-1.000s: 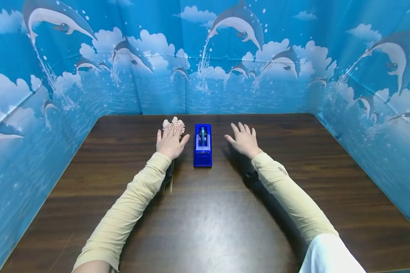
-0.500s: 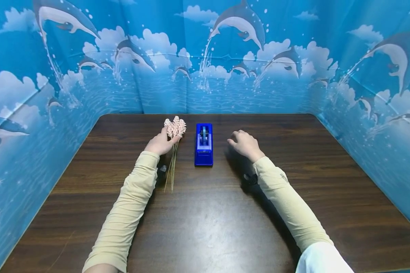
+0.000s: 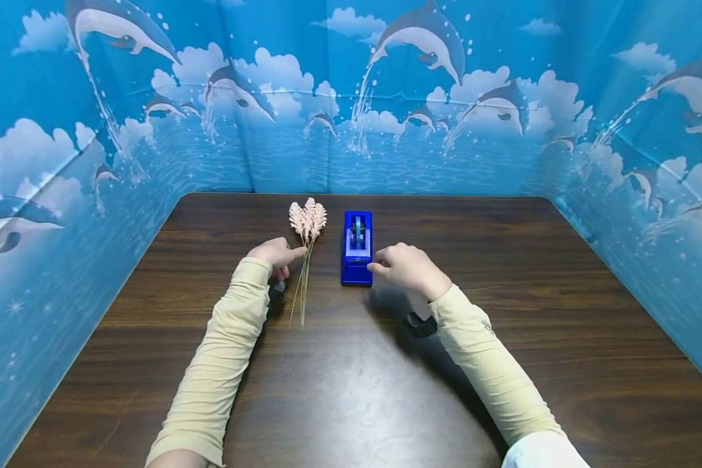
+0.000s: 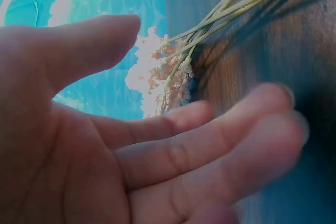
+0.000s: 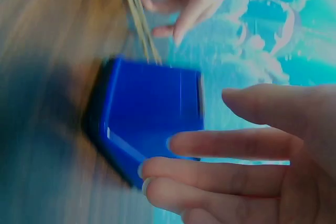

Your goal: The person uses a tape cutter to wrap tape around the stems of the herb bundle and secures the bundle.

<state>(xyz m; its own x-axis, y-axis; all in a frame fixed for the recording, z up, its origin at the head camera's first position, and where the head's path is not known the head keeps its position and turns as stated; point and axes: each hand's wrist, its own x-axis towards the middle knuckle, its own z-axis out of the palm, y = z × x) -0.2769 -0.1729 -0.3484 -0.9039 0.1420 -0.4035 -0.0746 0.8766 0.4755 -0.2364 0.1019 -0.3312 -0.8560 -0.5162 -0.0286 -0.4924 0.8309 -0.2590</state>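
Note:
A bunch of pale pink dried flowers [image 3: 307, 220] on thin straw-coloured stems lies at the back of the table, heads pointing away. My left hand [image 3: 276, 253] is just left of the stems, its thumb overlapping them in the head view. In the left wrist view, the thumb and fingers are spread apart, with the flower heads beyond the gap. To the right of the flowers stands a blue tape dispenser [image 3: 357, 273] with a roll of tape in it. My right hand [image 3: 409, 268] is at its right side, fingers loosely bent and parted, fingertips close to the dispenser in the right wrist view.
The dark brown wood-grain table [image 3: 351, 377] spreads out toward the person. A blue curtain [image 3: 281, 149] printed with dolphins and clouds surrounds its back and sides. Dark wrist-worn devices, such as the right one [image 3: 420, 325], show under the wrists.
My left hand has moved off the flower heads to the left and down beside the stems. My right hand has come nearer and leftward to the tape dispenser, its fingers bending.

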